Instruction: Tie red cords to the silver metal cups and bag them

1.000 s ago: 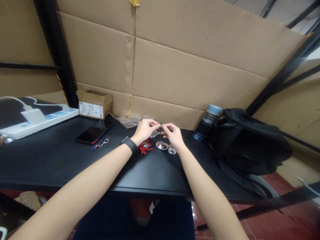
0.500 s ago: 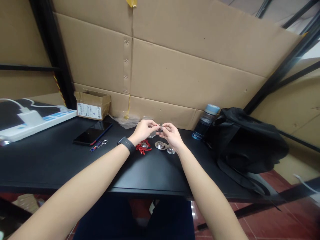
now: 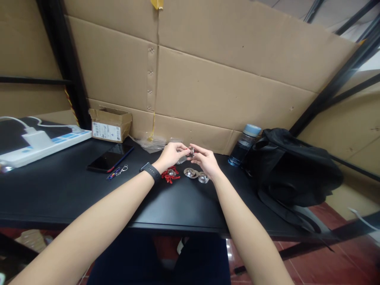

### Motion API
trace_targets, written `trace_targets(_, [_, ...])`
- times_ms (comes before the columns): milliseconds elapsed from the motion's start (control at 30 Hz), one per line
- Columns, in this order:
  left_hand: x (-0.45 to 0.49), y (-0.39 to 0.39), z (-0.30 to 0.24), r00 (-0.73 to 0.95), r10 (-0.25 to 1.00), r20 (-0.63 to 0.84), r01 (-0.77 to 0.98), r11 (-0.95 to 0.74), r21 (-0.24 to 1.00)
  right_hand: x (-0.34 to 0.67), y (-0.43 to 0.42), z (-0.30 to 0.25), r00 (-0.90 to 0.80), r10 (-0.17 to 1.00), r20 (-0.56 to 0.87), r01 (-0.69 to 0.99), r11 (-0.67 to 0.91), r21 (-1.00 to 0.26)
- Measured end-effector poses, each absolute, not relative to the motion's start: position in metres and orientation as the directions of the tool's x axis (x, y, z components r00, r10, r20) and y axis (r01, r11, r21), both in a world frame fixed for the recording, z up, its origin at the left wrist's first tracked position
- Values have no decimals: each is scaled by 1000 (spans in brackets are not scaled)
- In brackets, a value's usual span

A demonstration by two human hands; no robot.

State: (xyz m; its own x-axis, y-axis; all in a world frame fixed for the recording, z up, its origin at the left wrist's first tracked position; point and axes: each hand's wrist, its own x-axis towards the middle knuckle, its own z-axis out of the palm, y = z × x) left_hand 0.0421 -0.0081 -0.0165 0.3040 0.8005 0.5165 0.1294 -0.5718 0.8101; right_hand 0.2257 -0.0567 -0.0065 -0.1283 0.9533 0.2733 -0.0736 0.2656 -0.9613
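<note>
Above the middle of the black table, my left hand (image 3: 174, 152) pinches a small shiny metal cymbal (image 3: 192, 151) between thumb and fingers. My right hand (image 3: 205, 160) meets it from the other side, index finger at the top of the disc and other fingers lower; the cymbal is seen nearly edge-on. A bit of red shows at the left fingertips. Below the hands lie several domed metal cymbals (image 3: 190, 172), some overlapping. To their left, a tangle of red cords (image 3: 170, 175) lies over another metal disc. Clear plastic (image 3: 181, 160) shows behind the hands.
A phone (image 3: 111, 157) and a keyring (image 3: 118, 172) lie to the left. An open cardboard box (image 3: 109, 124) and a white power strip (image 3: 56, 144) stand farther left. To the right are a water bottle (image 3: 244, 144) and a black backpack (image 3: 297, 166). Cardboard walls off the back.
My right hand has shifted slightly right, its index finger straighter and its grip looser around the cymbal, whose disc shows more plainly. My left hand has barely moved.
</note>
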Motion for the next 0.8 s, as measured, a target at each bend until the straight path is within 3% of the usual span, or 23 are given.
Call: trace_targets(800, [39,-1,-21,384,789,479,90,-548,832,231,-59,-4,-203,903,379,134,409,-903])
